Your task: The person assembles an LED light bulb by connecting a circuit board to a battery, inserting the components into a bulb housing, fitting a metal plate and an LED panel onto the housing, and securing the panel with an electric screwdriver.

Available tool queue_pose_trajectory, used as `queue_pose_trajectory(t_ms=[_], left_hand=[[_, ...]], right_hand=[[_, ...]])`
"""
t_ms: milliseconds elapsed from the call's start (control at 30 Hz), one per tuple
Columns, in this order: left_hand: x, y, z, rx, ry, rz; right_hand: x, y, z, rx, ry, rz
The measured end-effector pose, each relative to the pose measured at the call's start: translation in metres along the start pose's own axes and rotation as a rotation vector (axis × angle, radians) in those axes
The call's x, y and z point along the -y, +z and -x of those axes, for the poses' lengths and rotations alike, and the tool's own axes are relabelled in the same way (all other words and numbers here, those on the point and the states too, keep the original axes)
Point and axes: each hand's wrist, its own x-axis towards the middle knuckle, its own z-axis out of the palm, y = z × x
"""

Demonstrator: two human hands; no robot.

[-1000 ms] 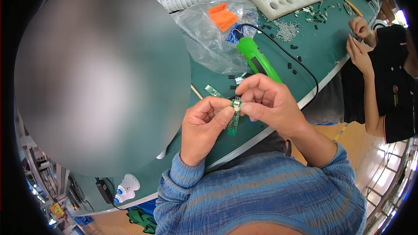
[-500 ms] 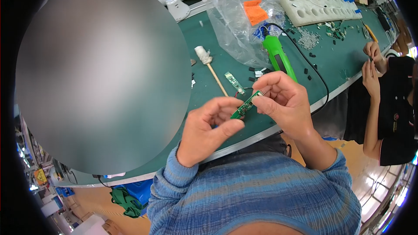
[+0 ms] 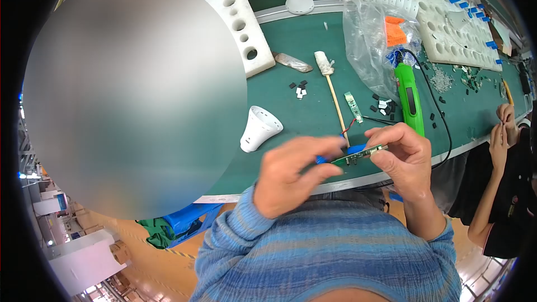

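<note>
A narrow green circuit board (image 3: 353, 157) lies pinched between the thumb and fingers of my right hand (image 3: 405, 156), small parts along its lower side. My left hand (image 3: 293, 173), blurred at the fingers, is at the board's left end with thumb and forefinger apart. Behind the board, blue pieces (image 3: 356, 149) show; what they belong to is hidden. A second small circuit board (image 3: 353, 106) with a red wire rests on the bench, beside a wooden stick (image 3: 337, 103) with a white wrapped head.
Left of the hands a white cone-shaped housing (image 3: 261, 128) lies on the green bench (image 3: 302, 123). To the right are a green electric screwdriver (image 3: 410, 98), its black cable, and a clear plastic bag (image 3: 366, 45). A co-worker's hands (image 3: 500, 134) are at far right.
The view has swung left, bringing the white housing into sight. My left hand has drawn back slightly from the board, and the board lies closer to level in my right hand.
</note>
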Motion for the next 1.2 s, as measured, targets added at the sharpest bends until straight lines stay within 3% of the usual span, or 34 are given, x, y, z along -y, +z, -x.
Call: queue_pose_trajectory(t_ms=[67, 133, 233, 267, 400, 500, 633, 767, 900, 1000, 1200], left_hand=[[0.009, -0.020, 0.011, -0.231, 0.065, -0.384], [0.021, -0.039, 0.019, -0.414, -0.065, -0.589], [0.043, -0.052, 0.033, -0.259, -0.350, -0.589], [0.049, -0.054, 0.034, -0.183, -0.356, -0.690], [0.042, -0.050, 0.027, -0.361, -0.340, -0.250], [0.027, -0.037, 0.007, -0.328, -0.189, 0.059], [0.023, -0.011, -0.016, -0.288, -0.133, 0.306], [0.018, 0.004, -0.030, -0.216, -0.023, 0.186], [0.013, 0.005, -0.041, -0.113, 0.121, -0.090], [0.005, 0.014, -0.041, -0.161, -0.086, 0.186], [0.018, 0.018, -0.041, -0.175, -0.036, 0.131]], right_hand=[[0.011, 0.002, -0.003, -0.090, 0.022, -0.112], [0.019, 0.001, -0.006, -0.141, 0.039, -0.185], [0.020, 0.005, -0.010, -0.144, 0.048, -0.191], [0.020, 0.007, -0.010, -0.142, 0.030, -0.190], [0.026, 0.012, -0.016, -0.202, -0.010, -0.211], [0.031, 0.013, -0.024, -0.256, -0.013, -0.197], [0.029, 0.012, -0.029, -0.315, -0.070, -0.028], [0.024, 0.006, -0.030, -0.309, -0.028, 0.078], [0.018, -0.005, -0.030, -0.149, 0.020, 0.035], [0.014, -0.011, -0.032, -0.040, 0.118, -0.062], [0.013, -0.013, -0.032, -0.031, 0.207, -0.140]])
